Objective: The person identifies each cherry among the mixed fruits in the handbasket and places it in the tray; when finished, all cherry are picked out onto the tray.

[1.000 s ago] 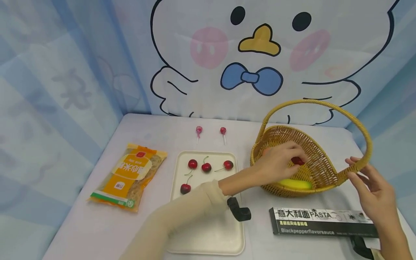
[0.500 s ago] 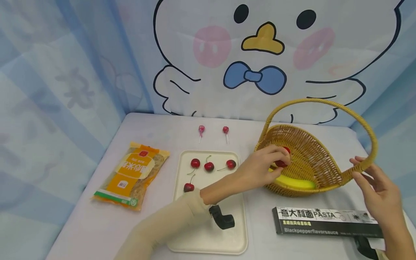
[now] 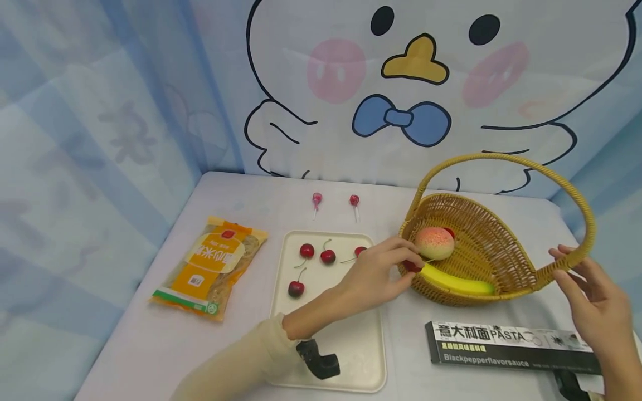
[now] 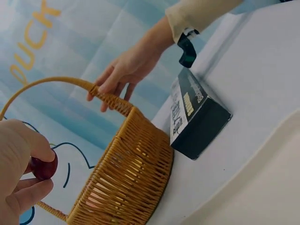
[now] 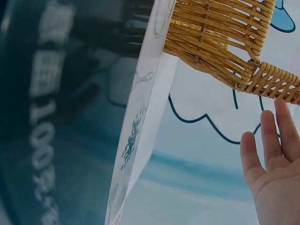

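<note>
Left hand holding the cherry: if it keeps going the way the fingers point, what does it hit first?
Probably the near rim of the woven wicker basket; the left hand, pinching a dark red cherry, points right at it. Depth is unclear.

An orange packet of noodles (image 3: 209,267) lies flat at the left of the white table (image 3: 251,200). Two pink lollipops (image 3: 316,200) lie side by side near the back. A long black pasta box (image 3: 506,346) lies at the front right, before the duck-print curtain (image 3: 401,83).
</note>
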### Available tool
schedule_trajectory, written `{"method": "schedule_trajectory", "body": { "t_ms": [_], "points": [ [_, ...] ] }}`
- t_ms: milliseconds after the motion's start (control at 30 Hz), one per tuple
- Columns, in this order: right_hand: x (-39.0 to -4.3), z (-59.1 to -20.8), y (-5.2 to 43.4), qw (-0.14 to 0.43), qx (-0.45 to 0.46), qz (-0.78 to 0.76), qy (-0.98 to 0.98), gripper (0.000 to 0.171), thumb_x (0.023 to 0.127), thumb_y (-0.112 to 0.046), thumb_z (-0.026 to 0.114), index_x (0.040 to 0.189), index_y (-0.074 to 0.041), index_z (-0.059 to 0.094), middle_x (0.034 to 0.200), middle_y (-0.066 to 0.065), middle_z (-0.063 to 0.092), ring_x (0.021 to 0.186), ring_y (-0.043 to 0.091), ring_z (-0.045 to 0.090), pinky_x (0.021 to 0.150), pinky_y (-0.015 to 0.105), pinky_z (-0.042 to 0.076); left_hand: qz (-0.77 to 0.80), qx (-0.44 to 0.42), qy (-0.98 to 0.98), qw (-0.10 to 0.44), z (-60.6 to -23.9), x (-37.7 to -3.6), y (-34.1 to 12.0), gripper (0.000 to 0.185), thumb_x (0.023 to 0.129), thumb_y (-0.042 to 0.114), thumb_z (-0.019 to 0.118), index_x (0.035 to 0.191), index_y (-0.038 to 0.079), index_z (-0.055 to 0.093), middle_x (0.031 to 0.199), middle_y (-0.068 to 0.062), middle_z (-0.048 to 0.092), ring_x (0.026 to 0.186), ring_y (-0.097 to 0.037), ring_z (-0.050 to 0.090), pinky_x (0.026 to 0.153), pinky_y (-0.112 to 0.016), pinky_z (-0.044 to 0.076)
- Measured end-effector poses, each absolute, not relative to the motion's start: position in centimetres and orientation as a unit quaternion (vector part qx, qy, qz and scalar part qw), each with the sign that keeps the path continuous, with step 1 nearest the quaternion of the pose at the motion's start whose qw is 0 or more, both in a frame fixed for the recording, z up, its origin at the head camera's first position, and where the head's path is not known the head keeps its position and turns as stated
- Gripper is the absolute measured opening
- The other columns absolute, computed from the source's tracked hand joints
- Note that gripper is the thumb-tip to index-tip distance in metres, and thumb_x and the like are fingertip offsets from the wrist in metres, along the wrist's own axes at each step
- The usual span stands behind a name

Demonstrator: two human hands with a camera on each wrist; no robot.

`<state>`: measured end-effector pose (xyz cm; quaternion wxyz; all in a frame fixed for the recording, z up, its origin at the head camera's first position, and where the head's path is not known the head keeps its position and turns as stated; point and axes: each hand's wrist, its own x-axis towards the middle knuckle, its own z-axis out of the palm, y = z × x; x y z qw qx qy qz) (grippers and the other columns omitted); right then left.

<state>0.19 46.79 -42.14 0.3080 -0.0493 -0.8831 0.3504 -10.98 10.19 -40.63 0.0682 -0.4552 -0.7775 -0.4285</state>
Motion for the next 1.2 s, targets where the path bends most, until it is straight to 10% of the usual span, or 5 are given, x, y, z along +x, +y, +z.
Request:
{"method": "schedule_trajectory", "body": {
  "t_ms": [1200],
  "points": [
    [0.1, -42.4, 46.7, 0.306, -0.062, 0.358, -0.88, 0.051, 0.107, 0.003, 0.056, 0.156, -0.011, 0.053, 0.136, -0.036, 0.056, 0.127, -0.017, 0.049, 0.105, -0.003, 0.038, -0.433, -0.34, -0.831, 0.074, -45.1, -11.0, -0.8, 0.02, 0.086, -0.003, 0.084, 0.095, 0.011, 0.073, 0.11, -0.005, 0.067, 0.093, -0.016, 0.07, 0.086, -0.028, 0.065]
  ]
}}
